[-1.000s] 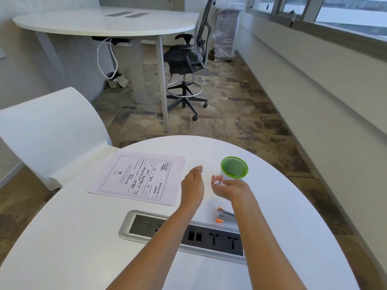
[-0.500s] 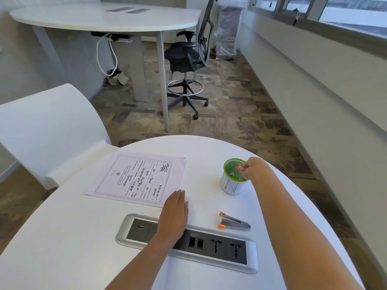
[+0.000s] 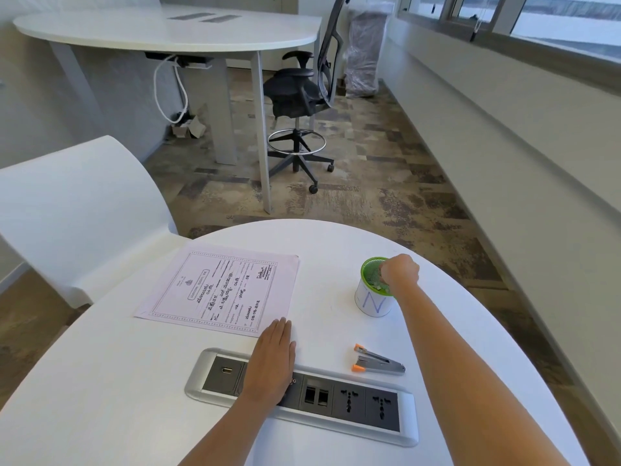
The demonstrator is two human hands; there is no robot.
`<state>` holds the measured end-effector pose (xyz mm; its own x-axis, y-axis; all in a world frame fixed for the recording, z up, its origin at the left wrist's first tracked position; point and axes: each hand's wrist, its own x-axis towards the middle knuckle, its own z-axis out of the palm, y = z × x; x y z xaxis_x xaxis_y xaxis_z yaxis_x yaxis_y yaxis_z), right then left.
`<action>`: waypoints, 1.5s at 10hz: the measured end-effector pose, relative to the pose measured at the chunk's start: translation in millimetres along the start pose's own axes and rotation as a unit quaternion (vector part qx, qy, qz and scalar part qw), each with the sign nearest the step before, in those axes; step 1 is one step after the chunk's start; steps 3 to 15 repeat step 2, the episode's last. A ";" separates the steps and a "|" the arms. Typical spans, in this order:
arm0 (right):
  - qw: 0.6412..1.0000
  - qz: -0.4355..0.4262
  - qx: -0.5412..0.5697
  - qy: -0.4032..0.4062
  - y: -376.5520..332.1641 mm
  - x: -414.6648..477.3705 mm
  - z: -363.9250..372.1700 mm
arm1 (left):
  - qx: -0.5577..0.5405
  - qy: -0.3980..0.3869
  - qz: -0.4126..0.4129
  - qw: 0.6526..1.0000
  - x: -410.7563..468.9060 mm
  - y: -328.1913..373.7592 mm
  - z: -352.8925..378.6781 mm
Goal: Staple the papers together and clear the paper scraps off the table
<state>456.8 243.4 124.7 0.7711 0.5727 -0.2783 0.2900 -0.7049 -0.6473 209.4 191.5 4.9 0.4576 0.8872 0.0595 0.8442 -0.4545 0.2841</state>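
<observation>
While the left hand [image 3: 270, 359] lies flat and open, palm down, on the white tabletop [image 3: 111, 381], its heel rests over the left part of the recessed power socket panel [image 3: 349, 403] and its fingertips [image 3: 280, 326] reach just short of the near right corner of the papers [image 3: 220, 290]. The papers lie flat on the left half of the tabletop, printed side up, with a decorative border and dark lettering; whether they are stapled cannot be told from this view.

The right hand [image 3: 400, 272] is bunched at the mouth of a small cup [image 3: 374, 302], with its fingers curled together and pointing down into the opening. Whether it grips a paper scrap cannot be told. The cup stands upright on the right side of the tabletop, white-walled with a green rim and green mesh interior, and bears a blue letter N on its near face. Pale fragments [image 3: 378, 284] are visible inside it beneath the hand.

A grey stapler [image 3: 378, 361] with orange ends lies on the tabletop between the cup and the socket panel, apart from both hands. No hand touches it.

Beyond the tabletop stand a white moulded chair [image 3: 77, 210] at left, a second white table [image 3: 161, 31] and a black office chair [image 3: 299, 95].
</observation>
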 end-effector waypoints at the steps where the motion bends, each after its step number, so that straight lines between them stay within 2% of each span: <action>1: 0.990 -0.111 -0.067 0.050 11.7 -9.4 0.8 | 0.018 -0.002 0.008 1.000 -0.8 -5.6 1.6; 2: 0.969 -0.176 -0.169 0.045 26.7 -21.0 0.6 | 0.021 0.052 0.002 0.998 -2.1 -6.4 3.4; 15: 0.969 -0.176 -0.169 0.045 26.7 -21.0 0.6 | 0.021 0.052 0.002 0.998 -2.1 -6.4 3.4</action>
